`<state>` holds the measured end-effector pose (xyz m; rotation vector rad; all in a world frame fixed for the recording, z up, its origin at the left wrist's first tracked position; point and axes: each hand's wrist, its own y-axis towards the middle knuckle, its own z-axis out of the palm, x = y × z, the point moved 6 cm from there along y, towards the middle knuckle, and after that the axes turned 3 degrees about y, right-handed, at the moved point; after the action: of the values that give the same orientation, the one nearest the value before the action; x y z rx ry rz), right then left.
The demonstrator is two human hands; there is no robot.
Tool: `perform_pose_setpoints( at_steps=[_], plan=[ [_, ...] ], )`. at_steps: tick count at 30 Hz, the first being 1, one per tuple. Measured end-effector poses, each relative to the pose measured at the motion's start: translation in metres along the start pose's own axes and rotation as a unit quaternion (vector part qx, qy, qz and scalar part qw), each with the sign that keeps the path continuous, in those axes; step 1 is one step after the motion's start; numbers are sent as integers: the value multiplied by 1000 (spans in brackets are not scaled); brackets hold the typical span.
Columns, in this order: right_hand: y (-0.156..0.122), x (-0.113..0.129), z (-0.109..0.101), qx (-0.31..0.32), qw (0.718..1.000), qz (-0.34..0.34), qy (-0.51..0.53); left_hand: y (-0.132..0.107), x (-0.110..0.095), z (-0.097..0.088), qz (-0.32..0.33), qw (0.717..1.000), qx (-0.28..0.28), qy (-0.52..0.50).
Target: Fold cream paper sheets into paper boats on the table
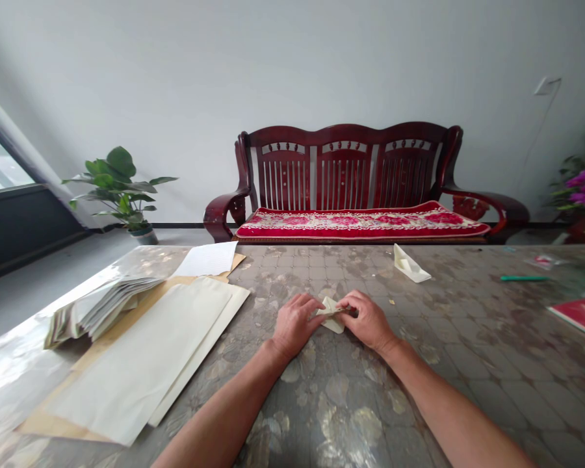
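Observation:
A small folded piece of cream paper (332,324) is held between my two hands, just above the middle of the table. My left hand (297,324) pinches its left side between thumb and fingers. On its right side, my right hand (367,320) closes thumb and fingers on the paper. Part of the folds is hidden behind the fingertips. Farther back and to the right, a folded paper boat (410,265) of the same cream colour stands on the table, apart from both hands.
Large cream sheets (151,351) lie on brown paper (63,419) at left, beside a stack of folded papers (102,305) and a white sheet (207,259). At right are a green pen (523,278) and a red booklet (578,315). A wooden bench (346,169) stands beyond the patterned table (355,422).

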<state>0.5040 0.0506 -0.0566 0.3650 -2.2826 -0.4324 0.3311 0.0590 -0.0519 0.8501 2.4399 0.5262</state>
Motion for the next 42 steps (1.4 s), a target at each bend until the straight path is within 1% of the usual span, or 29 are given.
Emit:
perform_pose_setpoints(
  at_steps=[7, 16, 19, 25, 28, 32, 36, 39, 42],
  plan=[
    [0, -3, 1, -10, 999, -1, 47, 3, -6, -1, 8, 1000, 2, 2],
    [-1, -4, 2, 5, 997, -15, 77, 2, -7, -1, 19, 1000, 1, 20],
    [-1, -4, 1, -5, 997, -14, 79, 2, -8, -2, 30, 999, -16, 28],
    [-1, -8, -2, -43, 994, -24, 101, 2, -7, -11, 37, 996, -79, 9],
    [0, -10, -5, -68, 991, -20, 114, 2, -3, -18, 9, 995, -104, -8],
    [1, -13, -13, -118, 983, -14, 137, 0, 8, -25, -43, 990, -133, -28],
    [1, -19, -20, -162, 973, 19, 161, -2, 23, -26, -90, 979, -173, -62],
    [0, -24, -20, -175, 967, 61, 176, -4, 35, -24, -127, 967, -200, -100],
    [0, -27, -18, -166, 962, 94, 196, -5, 45, -20, -154, 953, -214, -148]
  ],
)
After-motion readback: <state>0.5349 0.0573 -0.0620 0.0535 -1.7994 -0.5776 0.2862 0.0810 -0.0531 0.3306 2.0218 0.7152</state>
